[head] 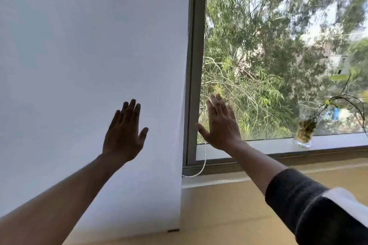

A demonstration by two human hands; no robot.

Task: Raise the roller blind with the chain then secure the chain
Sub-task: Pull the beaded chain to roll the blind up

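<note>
Right hand flat, fingers spread, chain just behind thumb.

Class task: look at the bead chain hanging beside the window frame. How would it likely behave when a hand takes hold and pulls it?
The chain is probably floppy: its lower end sags in a loose curve. It looks thin and so likely light, apt to swing. Its small beads may slip through fingers. Neither the left hand nor the right hand grips it.
</note>
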